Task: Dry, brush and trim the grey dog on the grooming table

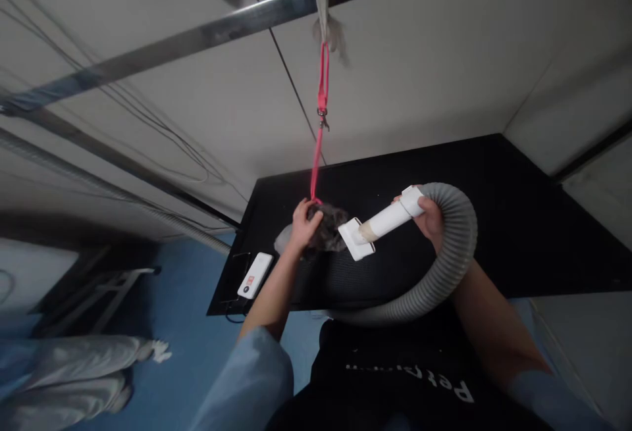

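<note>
My left hand (303, 224) is closed on a small grey furry animal (332, 224) on the black table, close to where the pink leash (316, 161) reaches it. Whether it is a dog or a cat I cannot make out, as my hand covers part of it. In my right hand (429, 219) is the white dryer nozzle (390, 220), gripped at its hose end. Its wide, flat mouth points at the animal from the right, right beside the fur. A grey ribbed hose (457, 247) curves from the nozzle down in front of my apron.
The leash hangs from a metal bar (276, 13) by a light cloth strip (322, 3). On the left of the black table (494, 187) lies a white phone-like device (255, 275). Another person's legs (79, 365) show at lower left. Cables run along the wall.
</note>
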Demonstrator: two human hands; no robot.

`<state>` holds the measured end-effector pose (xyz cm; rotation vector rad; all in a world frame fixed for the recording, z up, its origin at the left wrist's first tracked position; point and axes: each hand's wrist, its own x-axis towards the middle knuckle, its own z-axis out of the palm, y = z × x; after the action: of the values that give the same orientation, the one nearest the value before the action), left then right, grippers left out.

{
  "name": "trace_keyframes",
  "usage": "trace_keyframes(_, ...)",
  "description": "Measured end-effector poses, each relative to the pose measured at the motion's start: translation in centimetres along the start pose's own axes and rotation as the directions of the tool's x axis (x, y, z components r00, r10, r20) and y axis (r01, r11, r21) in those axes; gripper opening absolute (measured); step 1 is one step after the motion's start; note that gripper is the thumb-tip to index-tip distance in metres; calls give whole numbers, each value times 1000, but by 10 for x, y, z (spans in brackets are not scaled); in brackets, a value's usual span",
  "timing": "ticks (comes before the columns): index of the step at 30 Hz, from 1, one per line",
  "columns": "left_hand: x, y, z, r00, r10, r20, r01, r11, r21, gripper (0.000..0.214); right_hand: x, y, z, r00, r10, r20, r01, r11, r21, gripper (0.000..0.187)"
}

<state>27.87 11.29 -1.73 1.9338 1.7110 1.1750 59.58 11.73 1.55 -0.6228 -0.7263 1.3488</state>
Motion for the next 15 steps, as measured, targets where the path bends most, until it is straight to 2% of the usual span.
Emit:
trace_keyframes(1,18,-3,5,990,-73,117,79,995,-55,42,1,2,-1,999,-11,-47,12,1000,3,30)
trace_keyframes(3,42,-4,25,926,-72,372,128,984,-127,48,0,4,-3,994,-39,-102,39,999,-8,28)
trace_keyframes(5,49,1,52,854,2,520,58,994,-98,43,-4,2,-7,991,-66,-117,64,998,-20,26)
trace_keyframes(7,45,8,77,837,61,543,-100,994,41,38,-10,-3,-12,980,-119,-162,115,993,-32,25)
trace_keyframes(10,37,18,101,832,110,544,-281,929,242,38,-22,-14,-24,946,-231,-225,216,972,-92,26)
trace_keyframes(13,34,31,112,808,129,574,-362,879,311,41,-32,-29,-40,916,-343,-208,280,918,-282,27)
trace_keyframes(15,31,43,117,790,138,598,-397,857,327,36,-36,-39,-51,903,-407,-139,319,851,-417,27)
